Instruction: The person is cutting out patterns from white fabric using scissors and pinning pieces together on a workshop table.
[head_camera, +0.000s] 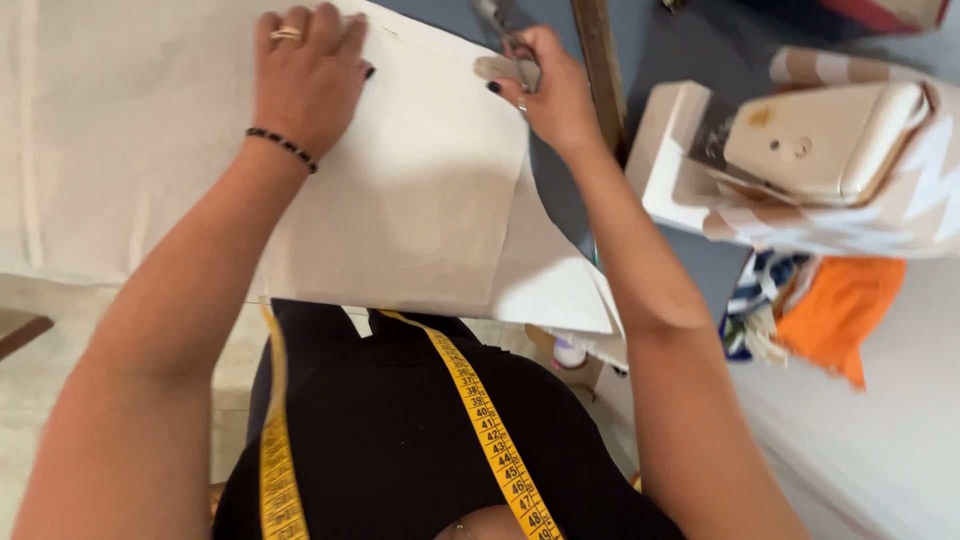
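My left hand (305, 75) lies flat and open on a sheet of white fabric (420, 200) spread over the counter (60, 150); my right hand (545, 90) is closed around scissors (505, 45) at the fabric's far edge, their blades partly cut off by the frame's top; a yellow tape measure (490, 430) hangs round my neck; a cream sewing machine (800, 150) sits to the right, half under a patterned cloth; orange cloth (840, 305) lies below it, blurred.

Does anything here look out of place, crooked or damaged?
Nothing looks damaged or spilled. The white fabric lies flat, but its near edge hangs over the table edge. The left hand presses it down; the right hand holds scissors at its far edge. The orange cloth lies crumpled beside the sewing machine.
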